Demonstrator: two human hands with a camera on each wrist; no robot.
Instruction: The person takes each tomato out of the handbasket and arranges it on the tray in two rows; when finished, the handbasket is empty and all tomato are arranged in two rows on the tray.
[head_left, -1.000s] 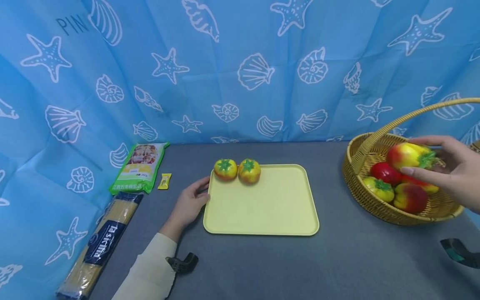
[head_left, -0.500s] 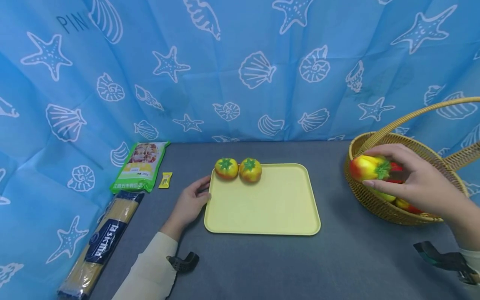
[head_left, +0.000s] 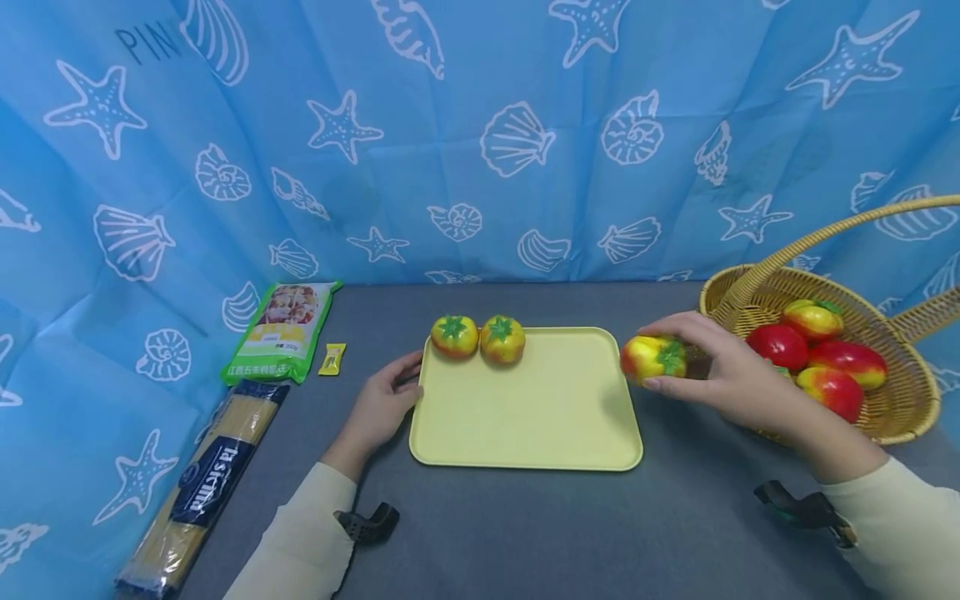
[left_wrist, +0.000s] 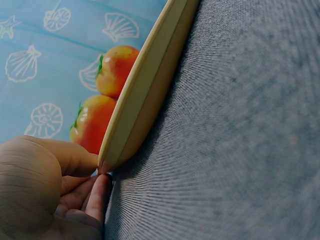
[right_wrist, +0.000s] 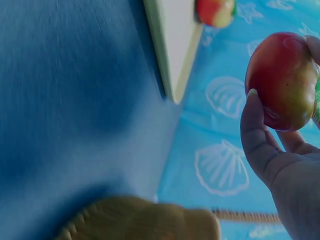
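My right hand (head_left: 723,371) grips a red-and-yellow persimmon (head_left: 643,358) with a green leafy top, thumb on one side and fingers on the other. It is held over the right edge of the yellow tray (head_left: 525,425) in the head view; the right wrist view shows the persimmon (right_wrist: 281,82) raised above the table. Two similar persimmons, a left one (head_left: 453,337) and a right one (head_left: 502,340), sit side by side in the tray's back left corner. My left hand (head_left: 382,404) pinches the tray's left rim, as the left wrist view shows.
A wicker basket (head_left: 909,379) with a tall handle and several red and yellow fruits stands at the right. On the left lie a green food packet (head_left: 277,333), a small yellow wrapped sweet (head_left: 332,359) and a spaghetti pack (head_left: 206,483). A blue curtain (head_left: 450,150) hangs behind.
My right hand has carried the persimmon out of the basket and leftward to the tray's right edge. My left hand has stayed at the tray's left rim.
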